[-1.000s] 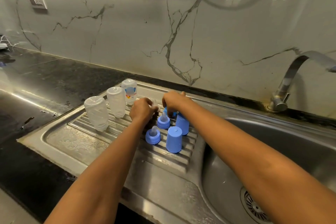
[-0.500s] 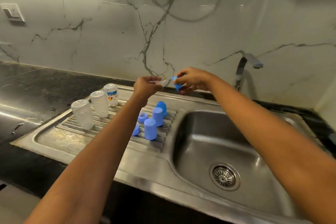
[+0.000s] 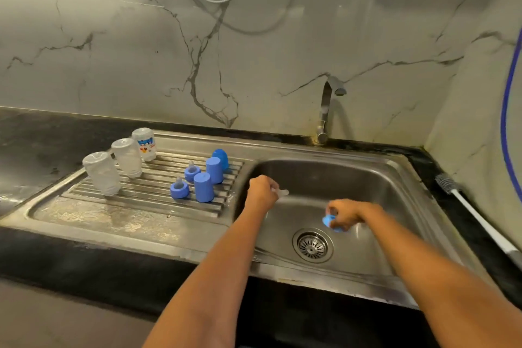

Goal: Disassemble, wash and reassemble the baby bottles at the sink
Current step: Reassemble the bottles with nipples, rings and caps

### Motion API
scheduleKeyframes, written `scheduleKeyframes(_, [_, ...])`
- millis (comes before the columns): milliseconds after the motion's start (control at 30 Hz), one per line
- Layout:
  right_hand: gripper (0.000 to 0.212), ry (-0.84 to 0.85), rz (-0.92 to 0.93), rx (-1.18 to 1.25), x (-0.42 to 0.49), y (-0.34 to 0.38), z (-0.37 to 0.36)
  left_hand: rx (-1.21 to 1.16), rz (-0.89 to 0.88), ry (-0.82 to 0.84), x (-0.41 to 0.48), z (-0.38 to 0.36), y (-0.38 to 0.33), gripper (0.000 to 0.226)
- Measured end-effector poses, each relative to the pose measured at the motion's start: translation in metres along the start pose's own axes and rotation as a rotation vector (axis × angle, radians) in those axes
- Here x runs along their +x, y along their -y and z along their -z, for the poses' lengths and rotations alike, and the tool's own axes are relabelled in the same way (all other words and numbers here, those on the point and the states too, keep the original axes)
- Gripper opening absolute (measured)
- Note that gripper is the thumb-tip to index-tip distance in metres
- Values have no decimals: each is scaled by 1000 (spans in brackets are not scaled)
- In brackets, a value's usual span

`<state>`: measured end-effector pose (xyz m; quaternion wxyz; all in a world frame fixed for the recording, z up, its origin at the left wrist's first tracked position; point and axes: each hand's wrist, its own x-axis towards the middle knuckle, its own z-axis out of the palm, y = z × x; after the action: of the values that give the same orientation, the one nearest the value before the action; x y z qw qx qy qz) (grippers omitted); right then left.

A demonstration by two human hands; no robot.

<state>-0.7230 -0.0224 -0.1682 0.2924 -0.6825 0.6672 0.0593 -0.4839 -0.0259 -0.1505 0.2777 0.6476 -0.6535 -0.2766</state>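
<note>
Three clear bottle bodies [image 3: 125,157] stand upside down on the ribbed drainboard [image 3: 141,200]. Near them stand three blue caps [image 3: 204,187] and two blue collar rings with teats [image 3: 179,189]. My left hand [image 3: 262,191] is over the sink basin's left side and pinches a clear teat [image 3: 283,192]. My right hand [image 3: 343,214] is lower in the basin [image 3: 375,206] and grips a blue collar ring [image 3: 330,221] just above the drain [image 3: 312,245].
A tap [image 3: 327,110] rises behind the basin. A bottle brush [image 3: 474,215] with a white handle lies on the black counter at the right. Cables hang on the marble wall, and a blue hose [image 3: 507,110] runs down the right edge.
Both hands lifted a teat and a blue ring off the drainboard and carried them right and down into the basin. They have moved apart, each holding its piece.
</note>
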Motion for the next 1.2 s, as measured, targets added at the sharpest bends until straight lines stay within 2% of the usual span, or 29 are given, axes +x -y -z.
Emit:
scheduleKeyframes(67, [25, -55, 128, 359, -2, 11, 9, -45, 2, -15, -2, 0, -7, 21])
scheduleKeyframes(133, [34, -185, 233, 530, -10, 31, 23, -41, -14, -23, -4, 3, -14, 24])
scheduleKeyframes(233, [39, -293, 345, 523, -17, 57, 35, -67, -38, -34, -4, 8, -20, 30])
scheduleKeyframes(367, [43, -310, 417, 533, -9, 70, 34, -66, -83, -72, -3, 13, -22, 34])
scheduleKeyframes(500, [44, -337, 473, 508, -2, 82, 30, -91, -110, -79, -4, 16, -23, 48])
scheduleKeyframes(733, [40, -384, 510, 562, 0, 90, 22, -190, -93, -112, -3, 21, -18, 52])
scheduleKeyframes(900, [42, -431, 494, 581, 1, 92, 20, -262, -97, -18, -2, 21, -10, 61])
scheduleKeyframes(1033, [40, -387, 519, 556, 3, 94, 23, -229, -149, -19, -2, 22, -6, 65])
scheduleKeyframes(1200, [31, -292, 561, 662, -3, 98, 30, -203, -218, -37, 1, 29, -1, 54])
